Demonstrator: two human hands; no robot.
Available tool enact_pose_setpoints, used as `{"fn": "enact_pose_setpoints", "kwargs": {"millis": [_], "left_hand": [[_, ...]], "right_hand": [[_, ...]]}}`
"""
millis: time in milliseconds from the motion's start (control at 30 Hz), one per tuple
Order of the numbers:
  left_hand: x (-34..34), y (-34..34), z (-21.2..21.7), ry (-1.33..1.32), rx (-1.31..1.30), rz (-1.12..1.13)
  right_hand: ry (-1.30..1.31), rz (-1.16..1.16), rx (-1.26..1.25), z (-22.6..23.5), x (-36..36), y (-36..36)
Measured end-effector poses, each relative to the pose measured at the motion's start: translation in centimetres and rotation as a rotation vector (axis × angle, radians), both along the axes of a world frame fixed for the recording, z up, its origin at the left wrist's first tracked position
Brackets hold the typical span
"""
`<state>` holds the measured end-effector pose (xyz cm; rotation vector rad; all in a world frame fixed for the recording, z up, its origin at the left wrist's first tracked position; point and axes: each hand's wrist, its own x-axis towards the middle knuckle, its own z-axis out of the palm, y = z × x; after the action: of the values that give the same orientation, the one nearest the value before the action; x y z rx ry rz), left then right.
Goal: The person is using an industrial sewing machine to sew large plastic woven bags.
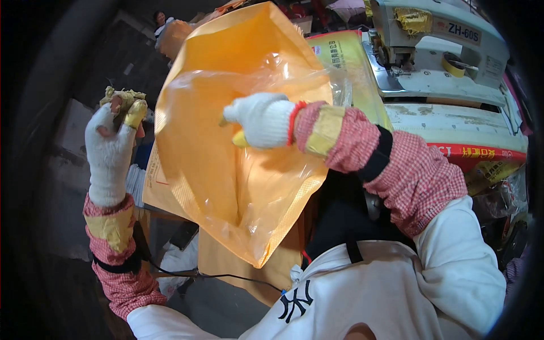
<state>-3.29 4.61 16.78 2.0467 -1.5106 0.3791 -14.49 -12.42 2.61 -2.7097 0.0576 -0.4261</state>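
Orange-yellow sack [187, 170] is centre, right in front of the wearer, mouth spread wide toward the near side, lower corner pointing near. Clear plastic liner [283, 76] sits inside; part of it spills past the sack's right edge, wrinkled. Right hand [260, 120], white glove with yellow-wrapped fingertips, reaches in from the right over the mouth, fingers pointing left; grip looks narrow, but can't tell whether it has liner between the fingers. Left hand [107, 144], same kind of glove, is raised at left, just beside the sack but apart from it; grip is loosely curled with a gap between thumb and fingers, no sack or liner in it. Status, as judged from this view: sack opened, liner in and partly spread. Liner still loose and uneven, not settled against the walls. No contents seen in the part of the sack that shows, no closure on the mouth, so it reads as early to mid work on this one. Flat tan sacks [226, 255] lie below it on the near side. Far right: grey-white sewing machine [473, 48] with a yellow tape roll [453, 66] on its bed; green-yellow printed sack [345, 68] just left of it.
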Motion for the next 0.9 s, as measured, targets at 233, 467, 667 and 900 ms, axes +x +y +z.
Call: {"fn": "enact_pose_setpoints", "kwargs": {"millis": [233, 467, 667, 900], "left_hand": [[-6.9, 2.7, -4.9, -0.474, 0.622, -0.695], [-10.0, 7.1, -8.2, -0.515, 0.947, -0.564], [-9.6, 9.3, -12.1, -0.402, 0.928, -0.552], [-11.0, 6.3, -10.4, -0.290, 1.368, -0.706]], "right_hand": [[-0.319, 0.001, -0.339, -0.3, 3.4, -2.8], [-0.504, -0.273, 0.264, -2.2, 2.1, -10.1], [-0.470, -0.398, 0.267, -6.6, 0.8, -10.4], [-0.562, -0.403, 0.417, -5.5, 1.9, -7.6]]}}
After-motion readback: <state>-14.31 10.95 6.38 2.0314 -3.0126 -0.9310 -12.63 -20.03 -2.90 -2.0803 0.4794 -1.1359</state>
